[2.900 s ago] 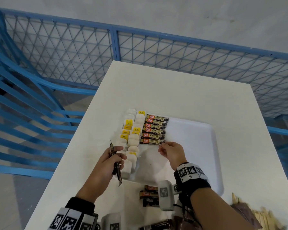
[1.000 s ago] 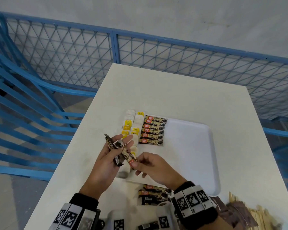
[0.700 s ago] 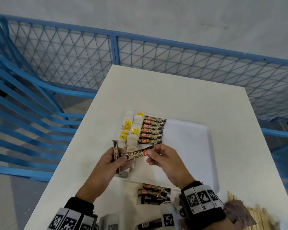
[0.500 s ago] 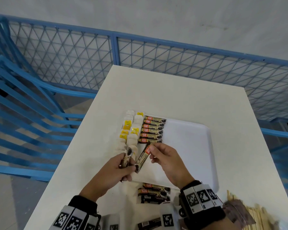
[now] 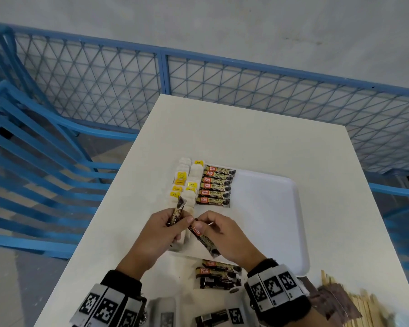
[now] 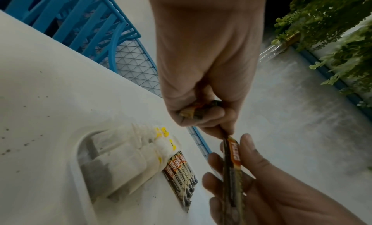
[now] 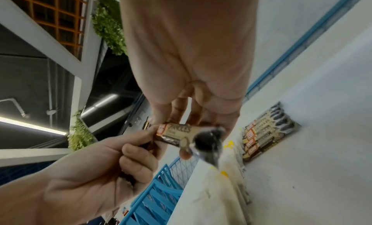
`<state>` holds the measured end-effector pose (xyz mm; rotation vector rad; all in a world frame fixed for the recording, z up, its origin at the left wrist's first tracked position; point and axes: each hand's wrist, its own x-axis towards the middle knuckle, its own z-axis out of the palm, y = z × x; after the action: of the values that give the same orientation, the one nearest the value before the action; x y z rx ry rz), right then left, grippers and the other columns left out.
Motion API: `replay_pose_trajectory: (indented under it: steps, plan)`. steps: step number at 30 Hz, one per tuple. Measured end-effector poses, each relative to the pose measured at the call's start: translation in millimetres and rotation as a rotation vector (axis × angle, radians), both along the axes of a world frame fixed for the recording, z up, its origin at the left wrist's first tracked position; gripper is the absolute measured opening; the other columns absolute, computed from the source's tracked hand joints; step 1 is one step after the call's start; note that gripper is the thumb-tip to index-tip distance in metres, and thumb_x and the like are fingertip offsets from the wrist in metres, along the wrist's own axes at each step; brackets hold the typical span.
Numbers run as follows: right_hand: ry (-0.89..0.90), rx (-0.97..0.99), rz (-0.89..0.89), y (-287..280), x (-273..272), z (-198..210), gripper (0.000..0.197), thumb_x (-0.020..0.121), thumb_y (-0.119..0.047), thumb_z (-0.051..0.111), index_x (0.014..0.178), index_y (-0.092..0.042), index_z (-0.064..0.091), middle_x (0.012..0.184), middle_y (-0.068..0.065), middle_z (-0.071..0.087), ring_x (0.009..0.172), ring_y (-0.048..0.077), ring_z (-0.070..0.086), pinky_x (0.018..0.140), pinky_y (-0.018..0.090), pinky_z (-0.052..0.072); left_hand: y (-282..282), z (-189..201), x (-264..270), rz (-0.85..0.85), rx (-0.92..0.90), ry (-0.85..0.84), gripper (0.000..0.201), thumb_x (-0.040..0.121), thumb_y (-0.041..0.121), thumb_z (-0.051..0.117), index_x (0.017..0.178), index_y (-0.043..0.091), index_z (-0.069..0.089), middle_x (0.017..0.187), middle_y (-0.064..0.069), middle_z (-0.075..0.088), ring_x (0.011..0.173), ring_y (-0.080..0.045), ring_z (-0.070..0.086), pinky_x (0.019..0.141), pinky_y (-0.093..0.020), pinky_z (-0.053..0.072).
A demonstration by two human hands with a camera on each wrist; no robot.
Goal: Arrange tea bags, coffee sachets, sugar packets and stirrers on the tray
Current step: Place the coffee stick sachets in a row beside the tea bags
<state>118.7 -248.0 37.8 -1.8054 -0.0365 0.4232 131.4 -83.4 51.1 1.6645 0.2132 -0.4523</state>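
Observation:
My left hand (image 5: 178, 220) grips a dark coffee sachet (image 5: 177, 211) upright over the tray's near left corner. Close beside it, my right hand (image 5: 198, 223) pinches a second coffee sachet (image 5: 204, 239), orange end up and dark end toward me. In the left wrist view this sachet (image 6: 231, 164) stands on edge between the right fingers (image 6: 247, 150), its top touching my left fingertips. The white tray (image 5: 281, 208) carries two columns of tea bags (image 5: 187, 185) on its left and a row of coffee sachets (image 5: 216, 185) beside them.
Loose coffee sachets (image 5: 219, 272) lie on the white table just in front of the tray. Wooden stirrers (image 5: 359, 308) and brown packets (image 5: 333, 300) sit at the near right corner. A blue mesh fence (image 5: 161, 74) stands beyond the table. The tray's right half is bare.
The right hand drew one sachet out of the left hand's hold and swung it from lying crosswise to pointing toward me. The left hand keeps its other sachet upright.

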Motion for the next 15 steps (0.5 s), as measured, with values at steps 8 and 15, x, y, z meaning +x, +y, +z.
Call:
replay_pose_trajectory:
  steps: [8, 15]
  plan:
    - [0.197, 0.244, -0.086, -15, -8, -8, 0.016, 0.084, -0.002, 0.063, 0.098, -0.009, 0.062, 0.082, 0.003, 0.065, 0.069, 0.011, 0.062, 0.066, 0.02, 0.051, 8, -10, -2, 0.227, -0.066, -0.059, 0.006, 0.086, 0.005, 0.062, 0.082, 0.009, 0.064, 0.043, 0.009, 0.044, 0.041, -0.003, 0.038, 0.042, -0.013, 0.035]
    - [0.242, 0.469, -0.325, -22, -1, -12, 0.02, 0.083, 0.005, 0.06, 0.097, -0.006, 0.068, 0.078, 0.002, 0.067, 0.079, 0.014, 0.065, 0.078, 0.021, 0.054, 12, -16, -5, 0.241, -0.059, -0.05, 0.008, 0.087, 0.006, 0.062, 0.081, 0.011, 0.062, 0.048, 0.01, 0.049, 0.044, -0.003, 0.041, 0.045, -0.014, 0.038]
